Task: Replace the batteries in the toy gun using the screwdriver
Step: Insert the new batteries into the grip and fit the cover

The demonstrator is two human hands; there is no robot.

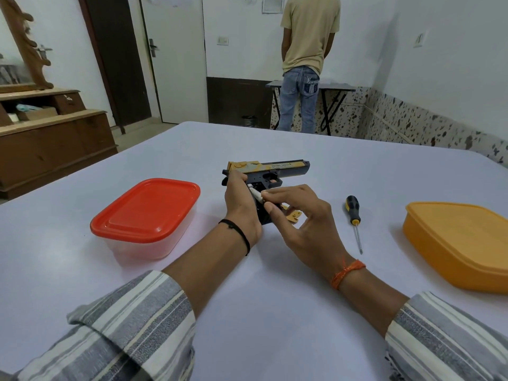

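My left hand (242, 204) has its grip wrapped round the handle of the toy gun (270, 171), pinning it flat on the bench (275, 312). My right hand (299, 215) holds a narrow pinch on a small silver battery (255, 194) at the open slot in the handle — whether it is seated I cannot tell, as my fingers cover the lower end. The gun is matt grey plastic with a yellow-tan slide, barrel pointing right. A small tan plastic piece (293, 215), perhaps the compartment cover, lies on the bench just under my right palm.

Near to the right lies the screwdriver (354, 220), untouched: a black and yellow handle, a thin steel shaft pointing toward me. Further right sits a squat orange box (461, 248) with a lid — opaque, rounded corners. To the left is a clear tub with a glossy red lid (145, 210).

The bench top is smooth, pale lilac, with a rounded far edge. Beyond it: white walls, a speckled terrazzo skirting, a dark door, a wooden dresser (52, 144) at left, and a person (305, 64) standing with their back to me at a folding table (330, 89).
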